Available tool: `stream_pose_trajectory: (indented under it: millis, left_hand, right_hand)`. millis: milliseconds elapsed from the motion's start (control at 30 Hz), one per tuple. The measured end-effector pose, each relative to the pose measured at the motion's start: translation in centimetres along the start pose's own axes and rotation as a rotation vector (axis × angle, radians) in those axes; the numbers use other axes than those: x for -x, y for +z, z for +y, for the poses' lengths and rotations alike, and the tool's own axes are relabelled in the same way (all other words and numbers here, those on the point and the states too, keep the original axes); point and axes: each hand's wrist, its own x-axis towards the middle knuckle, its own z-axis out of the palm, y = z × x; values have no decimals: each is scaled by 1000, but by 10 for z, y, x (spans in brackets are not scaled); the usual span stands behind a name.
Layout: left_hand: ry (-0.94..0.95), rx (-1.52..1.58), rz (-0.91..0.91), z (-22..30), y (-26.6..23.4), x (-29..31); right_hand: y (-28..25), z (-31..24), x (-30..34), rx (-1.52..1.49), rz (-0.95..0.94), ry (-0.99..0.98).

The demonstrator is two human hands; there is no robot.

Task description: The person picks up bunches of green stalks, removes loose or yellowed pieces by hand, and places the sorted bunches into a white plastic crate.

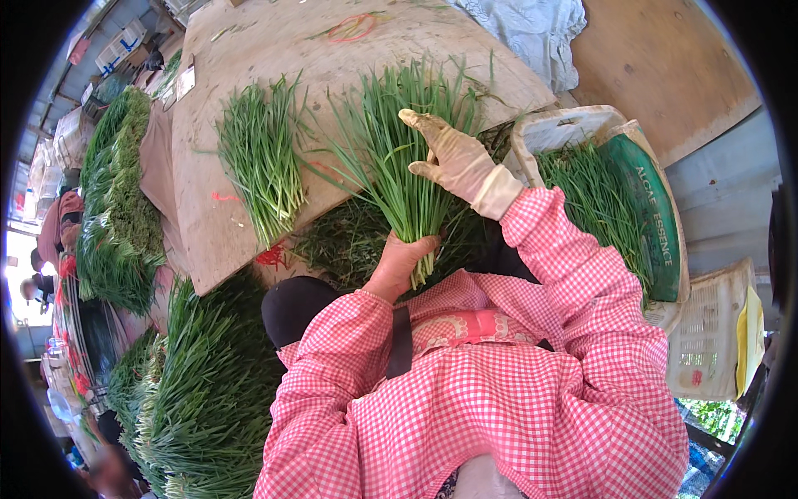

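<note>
My bare left hand [401,263] is closed around the pale stem ends of a bunch of garlic chives [407,158]. Its leaves fan out upward over the near edge of the wooden table [241,50]. Beside those leaves, on their right, is my right hand [460,160] in a stained, pale glove, with its fingers stretched and the thumb apart. Nothing shows in its grasp; whether it touches the leaves I cannot tell. A second bunch of chives [264,158] lies on the table to the left, stems toward me.
To the right stands a white crate [573,126] of chives with a green sack along its side. Large heaps of chives [208,391] fill the left. A red loop [351,28] lies on the far tabletop. Other people work at the far left edge.
</note>
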Motion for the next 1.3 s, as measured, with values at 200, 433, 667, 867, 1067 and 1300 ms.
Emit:
stream_pose_trajectory:
  millis: [200, 433, 667, 867, 1067, 1300]
  left_hand:
    - [32, -69, 26, 5, 6, 3]
    - [-108, 128, 23, 16, 10, 3]
    - [-119, 434, 57, 21, 1, 6]
    - [-105, 615, -82, 20, -3, 2]
    - [-96, 582, -49, 20, -5, 4]
    - [-146, 533, 41, 12, -8, 0]
  right_hand:
    - [2, 21, -11, -156, -93, 151]
    - [-46, 48, -20, -789, 251, 322]
    - [-151, 39, -3, -1214, 534, 151]
    - [-105, 9, 58, -638, -235, 161]
    - [-20, -9, 84, -355, -408, 334]
    - [21, -20, 61, -452, -23, 193]
